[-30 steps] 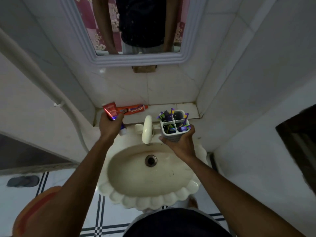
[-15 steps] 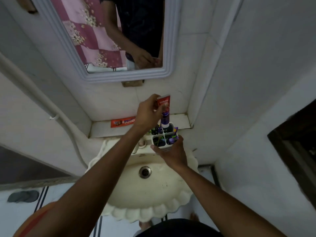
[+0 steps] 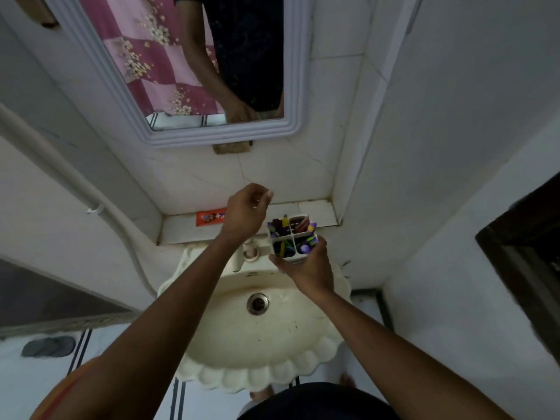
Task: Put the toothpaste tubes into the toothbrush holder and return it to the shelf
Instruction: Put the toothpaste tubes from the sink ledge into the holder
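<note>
My right hand [image 3: 306,269] grips a white four-compartment toothbrush holder [image 3: 292,237] from below, over the back rim of the sink. Colourful toothbrushes fill it, and a red toothpaste tube [image 3: 300,224] shows in the back right compartment. My left hand [image 3: 247,212] hovers just left of and above the holder, fingers loosely curled, holding nothing. A second orange-red toothpaste tube [image 3: 210,218] lies flat on the tiled shelf [image 3: 315,212], partly hidden behind my left hand.
A cream scalloped sink [image 3: 257,338] with a drain [image 3: 257,303] and a tap [image 3: 250,251] sits below the shelf. A mirror [image 3: 188,62] hangs above. A white pipe [image 3: 91,201] runs down the left wall; walls close in on the right.
My left hand let go of the toothpaste tube, which now sits in the holder, and has pulled back to the left. The right hand still holds the holder.
</note>
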`<state>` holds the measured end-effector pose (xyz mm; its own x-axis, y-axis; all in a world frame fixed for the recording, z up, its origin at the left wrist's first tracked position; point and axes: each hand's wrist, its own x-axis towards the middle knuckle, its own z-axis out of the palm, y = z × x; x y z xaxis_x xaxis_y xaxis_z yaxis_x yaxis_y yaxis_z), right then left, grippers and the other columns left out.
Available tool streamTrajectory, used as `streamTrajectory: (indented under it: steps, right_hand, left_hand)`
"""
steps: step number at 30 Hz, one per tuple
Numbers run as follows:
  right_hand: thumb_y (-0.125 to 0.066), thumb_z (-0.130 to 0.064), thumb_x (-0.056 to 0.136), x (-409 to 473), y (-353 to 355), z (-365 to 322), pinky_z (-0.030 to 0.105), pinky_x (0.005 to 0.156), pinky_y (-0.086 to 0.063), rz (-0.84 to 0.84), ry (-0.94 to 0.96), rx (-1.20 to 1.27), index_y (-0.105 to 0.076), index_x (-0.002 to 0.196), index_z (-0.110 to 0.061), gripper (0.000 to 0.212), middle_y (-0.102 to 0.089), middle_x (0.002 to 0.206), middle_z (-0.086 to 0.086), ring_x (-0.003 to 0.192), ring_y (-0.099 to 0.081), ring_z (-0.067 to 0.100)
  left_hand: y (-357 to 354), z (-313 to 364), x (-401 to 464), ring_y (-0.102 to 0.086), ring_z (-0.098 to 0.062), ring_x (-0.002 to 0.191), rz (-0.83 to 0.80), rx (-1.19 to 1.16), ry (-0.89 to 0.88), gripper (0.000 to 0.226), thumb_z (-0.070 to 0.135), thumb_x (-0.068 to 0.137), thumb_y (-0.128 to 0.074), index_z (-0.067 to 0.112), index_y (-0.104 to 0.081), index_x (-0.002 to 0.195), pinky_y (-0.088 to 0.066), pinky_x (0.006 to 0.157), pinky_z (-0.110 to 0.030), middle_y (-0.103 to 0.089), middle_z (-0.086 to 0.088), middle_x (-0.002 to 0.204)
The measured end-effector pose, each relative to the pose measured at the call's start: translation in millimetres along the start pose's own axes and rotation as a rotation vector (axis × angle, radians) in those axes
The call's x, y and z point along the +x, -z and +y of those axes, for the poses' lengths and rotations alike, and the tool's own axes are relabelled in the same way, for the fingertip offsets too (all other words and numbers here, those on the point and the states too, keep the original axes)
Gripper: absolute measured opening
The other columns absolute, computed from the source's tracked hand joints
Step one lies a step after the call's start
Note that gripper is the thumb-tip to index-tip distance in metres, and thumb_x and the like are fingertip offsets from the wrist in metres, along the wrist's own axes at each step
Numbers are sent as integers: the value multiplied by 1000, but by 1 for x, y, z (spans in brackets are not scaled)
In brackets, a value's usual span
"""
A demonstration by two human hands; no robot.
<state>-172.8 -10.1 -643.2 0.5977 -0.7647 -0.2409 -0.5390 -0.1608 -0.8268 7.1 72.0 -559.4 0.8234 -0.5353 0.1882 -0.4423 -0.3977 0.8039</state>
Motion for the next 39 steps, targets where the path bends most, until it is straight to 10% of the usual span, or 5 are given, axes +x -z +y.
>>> streamTrajectory:
  steps: [5,19,26,31,39]
  right_hand:
    - [-97,-84,49,-1,19,13,45,100,-63,74,19,51,-44,150,-33,125,-67,131,-12,118,-71,17]
    - [-99,-86,44,21,14,-10,47,95,-68,18,-8,47,-48,139,-38,119,-73,128,-14,111,-76,11]
    - [-96,-91,38,26,13,-14,50,98,-66,-4,-37,30,-47,136,-41,122,-73,127,-17,112,-75,10]
    - [-97,-89,42,23,11,-17,47,98,-65,-5,-44,3,-43,137,-43,118,-71,128,-19,113,-73,9]
    - [-102,-79,46,15,8,-13,37,89,-60,-20,-69,-19,-46,130,-38,109,-71,120,-21,106,-70,3]
  left_hand:
    - [13,-40,1,-79,-21,92,86,-95,201,22,28,104,-69,9,-78,108,-64,90,-47,-82,-4,96]
    - [25,-168,32,-68,-41,107,-167,373,178,17,15,101,-62,6,-70,113,-53,88,-43,-72,-18,113]
    - [18,-175,58,-52,-38,134,-360,759,275,55,35,103,-61,15,-46,152,-44,107,-50,-54,-14,145]
    - [17,-176,55,-49,-38,136,-369,918,296,73,59,92,-71,10,-55,143,-43,110,-50,-54,-18,144]
    - [47,-101,30,-75,2,75,-26,220,185,9,17,101,-66,15,-72,95,-56,66,-14,-76,9,82]
